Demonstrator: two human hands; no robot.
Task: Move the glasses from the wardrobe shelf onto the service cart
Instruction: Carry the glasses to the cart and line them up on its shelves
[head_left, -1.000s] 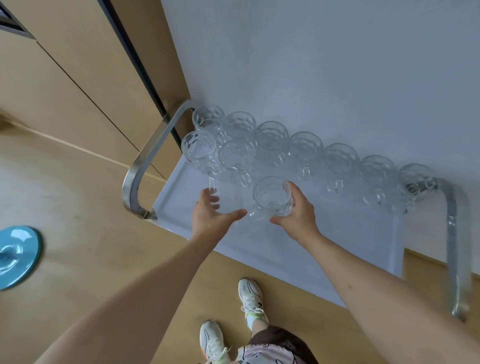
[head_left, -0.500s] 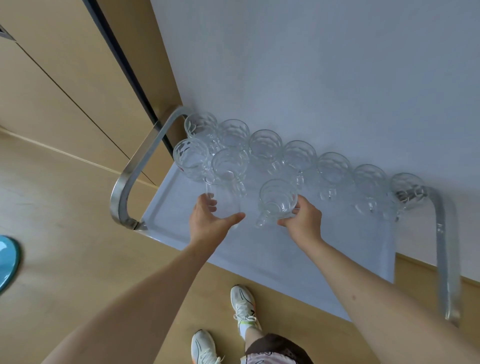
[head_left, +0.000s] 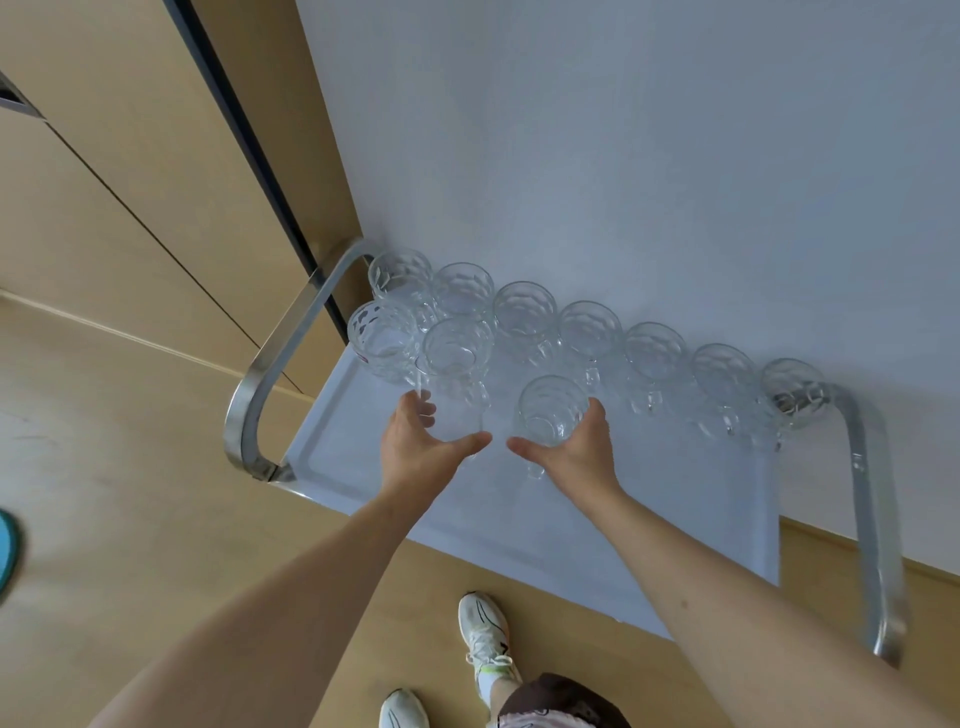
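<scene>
The white service cart stands against a pale wall. Several faceted glass mugs line its back edge, and two more sit in front of them at the left end. My left hand grips a plain clear glass just in front of those two. My right hand grips a faceted glass mug over the middle of the cart top, with its handle pointing toward me. Whether either glass touches the cart top I cannot tell.
Curved metal handles rise at the cart's left end and right end. Wooden wardrobe panels fill the left. A blue round object lies on the wood floor at far left. My white shoes are below the cart's front edge.
My right hand tipped its mug, then brought it upright, a little nearer the back row. My left hand keeps its grip on the plain glass in about the same spot.
</scene>
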